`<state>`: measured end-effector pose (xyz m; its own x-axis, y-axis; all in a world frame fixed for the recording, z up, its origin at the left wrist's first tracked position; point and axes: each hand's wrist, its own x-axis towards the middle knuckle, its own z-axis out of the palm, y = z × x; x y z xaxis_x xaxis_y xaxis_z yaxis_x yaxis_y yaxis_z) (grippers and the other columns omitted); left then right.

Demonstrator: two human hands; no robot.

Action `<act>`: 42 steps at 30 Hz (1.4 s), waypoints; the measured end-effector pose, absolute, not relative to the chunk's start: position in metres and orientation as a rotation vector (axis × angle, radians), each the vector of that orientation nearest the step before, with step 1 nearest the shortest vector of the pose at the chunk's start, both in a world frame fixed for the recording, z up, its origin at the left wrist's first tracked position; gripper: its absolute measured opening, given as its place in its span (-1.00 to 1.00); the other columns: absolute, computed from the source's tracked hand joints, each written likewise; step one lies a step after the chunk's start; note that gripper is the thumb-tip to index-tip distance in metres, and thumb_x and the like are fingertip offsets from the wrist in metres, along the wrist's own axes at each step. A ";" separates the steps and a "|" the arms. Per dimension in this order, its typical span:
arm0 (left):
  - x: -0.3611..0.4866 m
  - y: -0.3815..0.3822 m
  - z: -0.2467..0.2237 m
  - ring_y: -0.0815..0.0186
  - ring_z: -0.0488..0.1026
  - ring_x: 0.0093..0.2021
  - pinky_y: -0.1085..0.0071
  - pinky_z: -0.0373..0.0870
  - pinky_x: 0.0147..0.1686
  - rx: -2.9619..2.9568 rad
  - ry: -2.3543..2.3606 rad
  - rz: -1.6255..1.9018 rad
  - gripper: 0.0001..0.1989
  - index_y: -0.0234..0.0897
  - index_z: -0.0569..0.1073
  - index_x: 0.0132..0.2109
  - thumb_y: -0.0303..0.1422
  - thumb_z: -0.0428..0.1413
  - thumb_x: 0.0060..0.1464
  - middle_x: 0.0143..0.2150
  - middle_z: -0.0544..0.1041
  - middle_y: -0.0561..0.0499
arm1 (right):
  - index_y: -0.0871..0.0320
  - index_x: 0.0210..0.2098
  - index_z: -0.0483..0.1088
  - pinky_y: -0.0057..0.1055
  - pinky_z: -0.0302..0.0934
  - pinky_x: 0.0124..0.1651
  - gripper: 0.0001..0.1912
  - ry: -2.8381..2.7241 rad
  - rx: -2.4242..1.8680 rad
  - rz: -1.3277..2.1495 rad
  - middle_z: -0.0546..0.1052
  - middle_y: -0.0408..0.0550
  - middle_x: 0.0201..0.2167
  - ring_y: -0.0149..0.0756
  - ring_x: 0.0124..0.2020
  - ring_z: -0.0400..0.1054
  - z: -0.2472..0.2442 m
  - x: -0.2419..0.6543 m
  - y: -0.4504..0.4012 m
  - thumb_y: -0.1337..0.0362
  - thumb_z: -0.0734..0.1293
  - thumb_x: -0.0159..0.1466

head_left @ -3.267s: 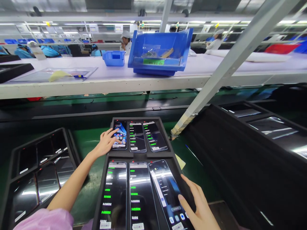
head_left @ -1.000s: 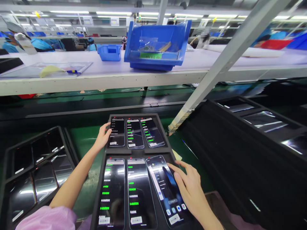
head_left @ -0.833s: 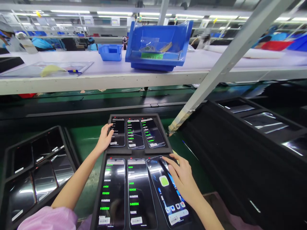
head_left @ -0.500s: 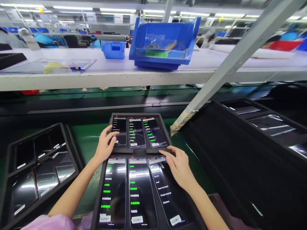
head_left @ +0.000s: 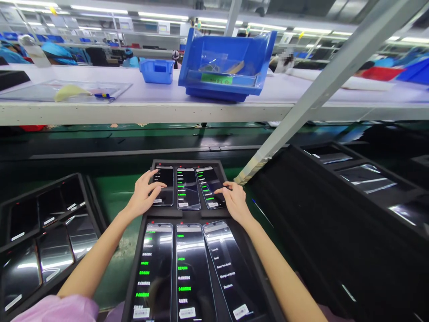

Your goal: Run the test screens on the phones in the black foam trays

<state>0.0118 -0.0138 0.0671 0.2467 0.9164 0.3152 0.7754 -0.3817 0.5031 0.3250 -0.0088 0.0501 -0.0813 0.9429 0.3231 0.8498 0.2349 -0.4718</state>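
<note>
1. Six phones (head_left: 194, 268) lie face up in a black tray (head_left: 164, 215) before me, three in the far row and three in the near row, all with lit screens.
2. My left hand (head_left: 142, 194) is half open, fingers spread and bent, holding nothing. One fingertip is at the left edge of the far left phone (head_left: 166, 179), another over its screen; whether they press, I cannot tell.
3. My right hand (head_left: 236, 203) is also half open with nothing in its grasp, a fingertip at the right side of the far right phone (head_left: 204, 179).
4. Between my hands lies the far middle phone (head_left: 188, 190), with green and white lines on its screen.
5. Slanted, its top leaning left, the near right phone (head_left: 231, 290) shows white words, "Reset" and "Shutdown" among them.
6. Left of my left forearm, a side tray (head_left: 90, 203) holds dark-screened phones.
7. On the shelf (head_left: 144, 112) beyond, a green-labelled blue bin (head_left: 231, 53) stands just beside a small bin (head_left: 156, 71); a pen (head_left: 103, 95) lies farther left.
</note>
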 end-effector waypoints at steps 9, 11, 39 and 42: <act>0.055 -0.001 0.085 0.01 -0.19 0.32 -0.12 -0.22 0.19 2.555 1.175 0.348 -0.63 0.04 0.53 -0.15 -0.22 -0.19 0.22 0.31 0.04 0.11 | 0.04 -0.52 0.50 -0.13 0.07 0.09 -0.36 -1.953 -1.648 0.185 0.33 -0.08 0.01 -0.17 0.01 0.16 0.047 0.327 -0.009 0.08 -0.10 0.34; 0.064 0.011 0.084 0.05 -0.10 0.30 -0.09 -0.17 0.20 2.591 1.137 0.309 -0.65 0.06 0.55 -0.24 -0.23 -0.14 0.21 0.28 0.13 0.15 | 0.05 -0.49 0.50 -0.08 0.02 0.13 -0.37 -1.962 -1.661 0.162 0.32 -0.09 0.04 -0.15 0.05 0.13 0.045 0.326 -0.008 0.08 -0.10 0.34; -0.018 -0.081 0.074 -0.03 0.05 0.24 -0.12 -0.13 0.16 2.465 1.645 0.648 -0.69 0.02 0.55 -0.18 -0.21 -0.10 0.16 0.18 0.30 0.01 | 0.05 -0.04 0.40 0.13 -0.21 0.22 -0.60 -2.422 -1.513 -0.044 0.27 0.05 0.13 -0.06 0.17 0.05 0.080 0.303 -0.074 0.16 0.03 0.32; -0.010 -0.061 0.072 0.00 0.03 0.24 -0.09 -0.09 0.14 2.425 1.770 0.863 -0.62 -0.02 0.53 -0.13 -0.23 -0.18 0.20 0.21 0.24 -0.03 | 0.05 -0.09 0.43 0.09 -0.18 0.21 -0.51 -2.245 -1.567 -0.109 0.28 0.05 0.07 -0.12 0.12 0.09 0.070 0.309 -0.044 0.16 -0.07 0.34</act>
<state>-0.0097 -0.0612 0.0720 0.2052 0.8844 0.4191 0.8747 -0.3578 0.3268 0.3088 -0.0442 0.0700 -0.2922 0.8845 0.3638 0.9156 0.3686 -0.1609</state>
